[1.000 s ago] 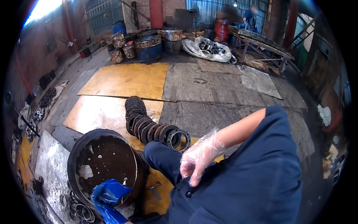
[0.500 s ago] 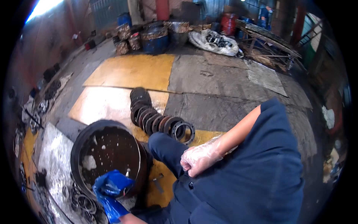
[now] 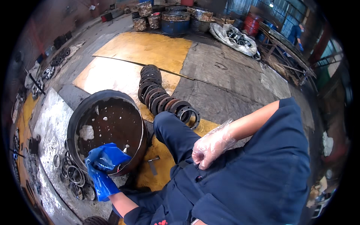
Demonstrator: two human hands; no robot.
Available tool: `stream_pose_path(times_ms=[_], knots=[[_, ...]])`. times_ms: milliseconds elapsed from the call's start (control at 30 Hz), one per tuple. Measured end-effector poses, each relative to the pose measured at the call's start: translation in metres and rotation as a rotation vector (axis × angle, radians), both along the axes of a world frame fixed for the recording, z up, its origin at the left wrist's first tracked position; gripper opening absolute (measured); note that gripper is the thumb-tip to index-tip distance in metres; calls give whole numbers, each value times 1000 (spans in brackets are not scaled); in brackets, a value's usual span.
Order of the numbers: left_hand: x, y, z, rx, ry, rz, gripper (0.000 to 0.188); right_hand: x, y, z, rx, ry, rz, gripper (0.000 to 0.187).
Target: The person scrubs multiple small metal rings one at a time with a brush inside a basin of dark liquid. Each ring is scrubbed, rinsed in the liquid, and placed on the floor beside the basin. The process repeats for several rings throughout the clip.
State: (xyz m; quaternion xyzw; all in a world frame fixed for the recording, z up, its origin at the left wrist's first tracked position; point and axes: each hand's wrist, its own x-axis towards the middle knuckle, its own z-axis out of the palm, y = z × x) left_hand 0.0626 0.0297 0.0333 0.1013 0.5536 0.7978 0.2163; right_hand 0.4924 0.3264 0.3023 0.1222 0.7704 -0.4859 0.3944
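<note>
My left hand (image 3: pixel 107 159), in a long blue rubber glove, is at the near right rim of a dark round drum (image 3: pixel 70 131). The glove bunches and folds, so its fingers do not show clearly. Dark liquid (image 3: pixel 112 125) with white flecks and a larger pale patch lies inside the drum. A small white bit (image 3: pixel 126 148) shows just past the glove. My right hand (image 3: pixel 212 150), under a thin clear plastic glove, is curled closed against the front of my dark blue jacket (image 3: pixel 258 168). Whatever its fingers may hold is hidden.
A row of dark metal rings (image 3: pixel 161 95) leans across the floor beyond my knee. Loose thin rings (image 3: pixel 75 174) lie left of the drum, and a hammer-like tool (image 3: pixel 153 165) to its right. Farther off are drums (image 3: pixel 175 24), a white sack (image 3: pixel 236 39), a bench (image 3: pixel 287 45) and a person (image 3: pixel 296 33).
The view has tilted down, so the far drums sit higher in the picture. My left hand stays by the drum rim; my right stays curled at my jacket.
</note>
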Motion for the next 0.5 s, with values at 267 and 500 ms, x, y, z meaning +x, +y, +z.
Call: stream_pose_path(times_ms=[267, 500], knots=[[-15, -3, -20, 33, -282, 159, 58, 9, 12, -32, -435, -69, -134, 27], [0, 4, -7, -4, -146, 168, 58, 15, 18, -48, -508, -92, -90, 35]])
